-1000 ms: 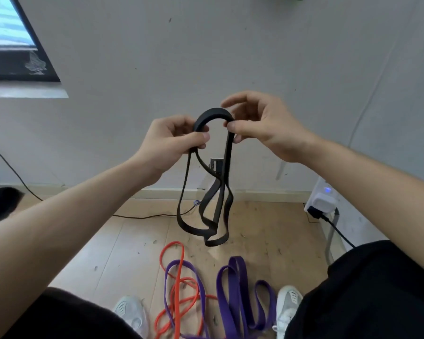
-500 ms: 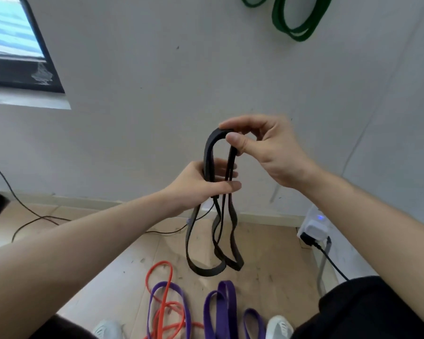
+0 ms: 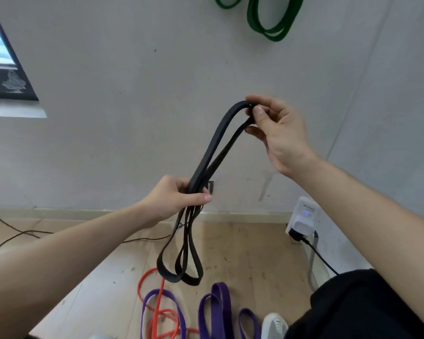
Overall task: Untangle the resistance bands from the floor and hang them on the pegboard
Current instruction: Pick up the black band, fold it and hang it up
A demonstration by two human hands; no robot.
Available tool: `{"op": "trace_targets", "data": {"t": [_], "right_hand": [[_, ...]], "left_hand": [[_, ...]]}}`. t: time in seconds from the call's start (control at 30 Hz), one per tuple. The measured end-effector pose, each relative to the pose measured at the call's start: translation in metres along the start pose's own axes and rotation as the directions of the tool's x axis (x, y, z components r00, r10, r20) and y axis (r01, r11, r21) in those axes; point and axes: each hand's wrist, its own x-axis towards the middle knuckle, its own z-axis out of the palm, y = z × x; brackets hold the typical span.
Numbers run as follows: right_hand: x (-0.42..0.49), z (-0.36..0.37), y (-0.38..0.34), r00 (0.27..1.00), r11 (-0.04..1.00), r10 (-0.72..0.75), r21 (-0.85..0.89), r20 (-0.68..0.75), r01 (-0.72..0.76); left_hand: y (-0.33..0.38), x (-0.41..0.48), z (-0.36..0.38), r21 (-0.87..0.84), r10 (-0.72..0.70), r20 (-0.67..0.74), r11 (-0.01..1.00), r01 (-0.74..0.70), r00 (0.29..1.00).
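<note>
A black resistance band [image 3: 213, 145] is folded into several strands in front of the wall. My right hand [image 3: 277, 133] pinches its top bend between thumb and fingers. Lower down, my left hand [image 3: 174, 196] grips the gathered strands, and the band's loops hang below it above the floor. On the wooden floor lie an orange band [image 3: 159, 311] and purple bands [image 3: 218, 309], tangled together. A green band [image 3: 267, 18] hangs high on the wall; what it hangs from lies outside the frame.
A white plug adapter [image 3: 304, 216] with a black cable sits in a wall socket at the right. Thin cables [image 3: 22, 233] run along the floor at the left. A dark window frame [image 3: 8, 77] is at the upper left. My shoe [image 3: 274, 324] shows at the bottom.
My left hand has slid down the black band and gathered its strands, while my right hand lifted the top bend up and to the right. The view tilted upward, revealing the green band.
</note>
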Motion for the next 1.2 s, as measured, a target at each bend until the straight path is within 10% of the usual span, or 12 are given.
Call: {"op": "trace_targets", "data": {"t": [0.33, 0.43, 0.53, 0.83, 1.2], "right_hand": [[0.009, -0.049, 0.036, 0.938, 0.937, 0.345, -0.047, -0.034, -0.347], [0.002, -0.064, 0.047, 0.826, 0.798, 0.551, -0.363, 0.118, -0.481], [-0.002, -0.062, 0.048, 0.795, 0.688, 0.575, -0.64, 0.195, -0.34], [-0.028, 0.012, 0.028, 0.677, 0.798, 0.459, -0.602, 0.576, -0.029], [-0.025, 0.03, 0.012, 0.768, 0.757, 0.273, -0.622, 0.579, 0.199]], "left_hand": [[0.012, 0.0, -0.017, -0.012, 0.031, -0.143, 0.999, -0.033, 0.989], [0.016, 0.0, -0.023, -0.012, 0.069, -0.164, 0.997, -0.071, 0.984], [0.019, -0.001, -0.025, 0.028, 0.116, -0.118, 0.993, -0.114, 0.986], [0.026, -0.002, -0.021, 0.195, 0.24, 0.01, 0.952, -0.238, 0.971], [0.027, -0.003, -0.026, 0.357, 0.156, 0.05, 0.92, -0.163, 0.987]]}}
